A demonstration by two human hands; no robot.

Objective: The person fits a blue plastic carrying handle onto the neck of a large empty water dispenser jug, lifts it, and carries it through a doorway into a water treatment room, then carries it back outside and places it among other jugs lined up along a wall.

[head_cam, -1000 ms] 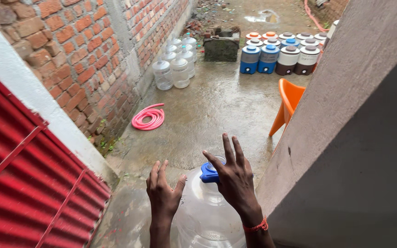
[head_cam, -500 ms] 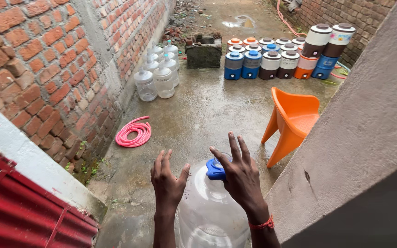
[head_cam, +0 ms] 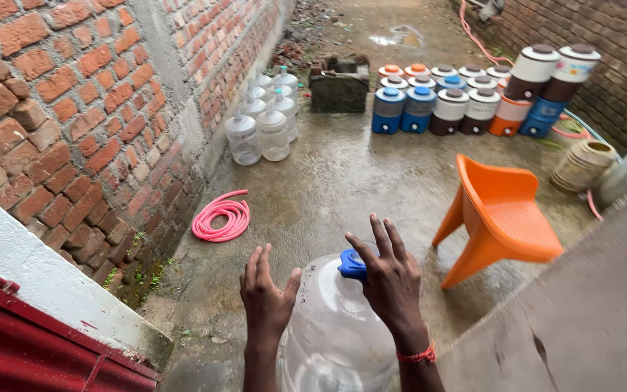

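Fingers [head_cam: 382, 239] of the right hand [head_cam: 393, 287] are spread and straight, grasping nothing; that hand hovers just over the blue cap [head_cam: 353, 265], its palm turned toward the neck. Beside it the left hand [head_cam: 266, 294] is likewise released, fingers together and pointing up, its palm facing the shoulder of the large clear water jug [head_cam: 332, 334]. Whether either palm touches the plastic I cannot tell. Flanking the jug on both sides, the hands look placed to steady or catch it rather than grip it. The jug sits low at the bottom centre of the view, between the forearms, see-through and rounded, apparently empty, its neck tipped away from the person. Beyond it lie wet concrete floor [head_cam: 342, 181], a coiled pink hose [head_cam: 220, 218], an orange plastic chair [head_cam: 498, 218] and more clear jugs [head_cam: 263, 131] by the brick wall [head_cam: 74, 109].
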